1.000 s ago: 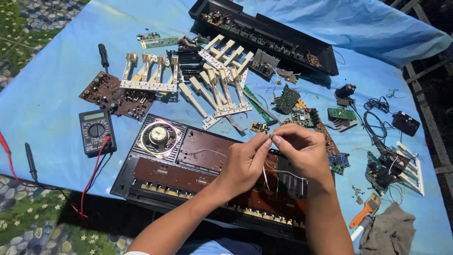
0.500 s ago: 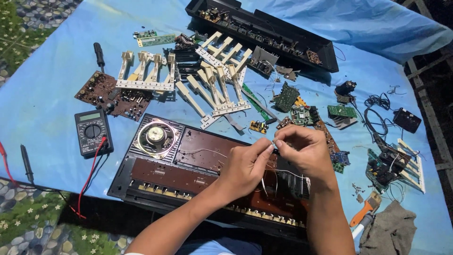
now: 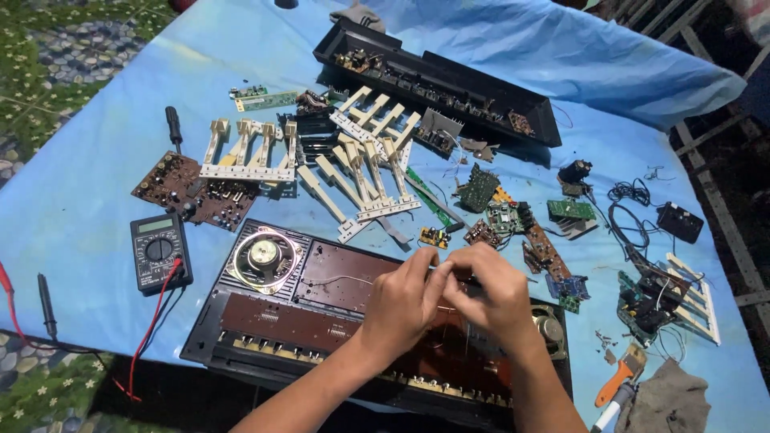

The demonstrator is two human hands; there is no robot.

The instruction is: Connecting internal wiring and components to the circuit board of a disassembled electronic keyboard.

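Observation:
An opened black keyboard chassis (image 3: 265, 329) with brown circuit boards and a round speaker (image 3: 265, 256) lies at the near edge of the blue cloth. My left hand (image 3: 399, 303) and my right hand (image 3: 496, 297) meet above its middle, fingertips pinched together. A thin pale wire (image 3: 337, 280) runs from the board to my fingers, and both hands pinch its end. The very tip of the wire is hidden between my fingers.
A black multimeter (image 3: 160, 250) with a red lead lies left of the chassis. Beyond are cream key strips (image 3: 365, 172), a brown circuit board (image 3: 192, 192), a screwdriver (image 3: 173, 127), small green boards (image 3: 571, 209) and a long black case half (image 3: 441, 84). Orange-handled pliers (image 3: 613, 383) and a grey rag (image 3: 666, 405) lie at right.
My two hands have drawn closer together over the chassis, so the fingertips now touch. The view has shifted slightly.

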